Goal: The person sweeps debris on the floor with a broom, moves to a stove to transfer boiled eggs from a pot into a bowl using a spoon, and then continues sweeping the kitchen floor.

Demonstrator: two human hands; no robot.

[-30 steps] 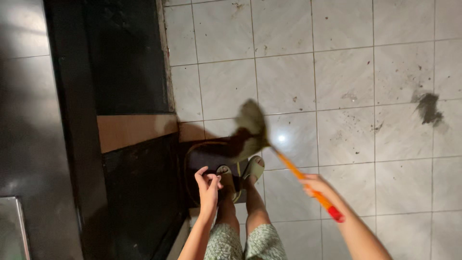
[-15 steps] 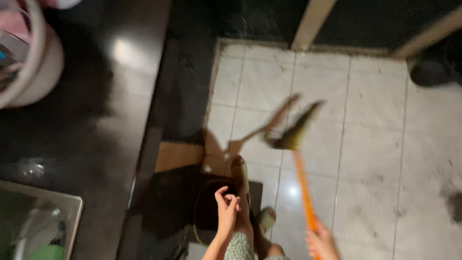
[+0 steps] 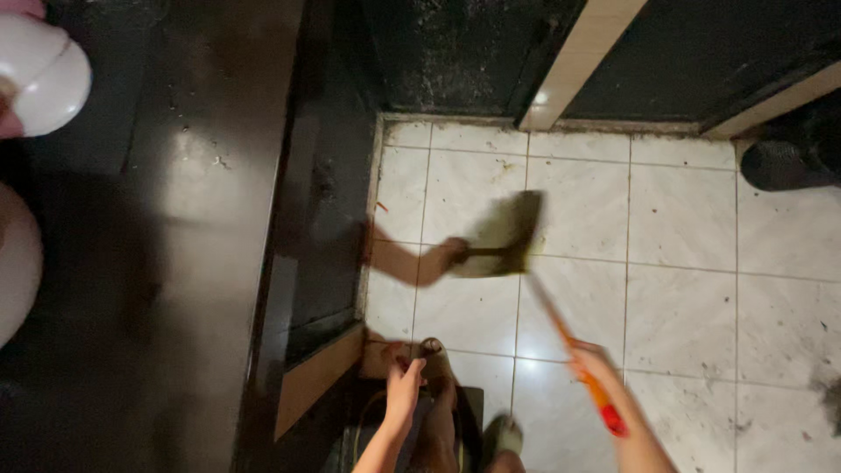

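Gripping an orange-handled broom (image 3: 517,250) in the right hand (image 3: 596,368), bristles on the tiled floor (image 3: 683,254), left hand (image 3: 405,385) loosely curled, holding nothing.

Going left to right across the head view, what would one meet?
White round container → dark counter → left hand → broom head → right hand on the orange broom handle → dark shoe by the far wall.

We see an orange-and-red broom handle (image 3: 585,378) running through our right hand's fingers (image 3: 589,359); beyond them its blurred head (image 3: 511,235) looks olive-brown, over white tiles (image 3: 683,228) with dark specks.
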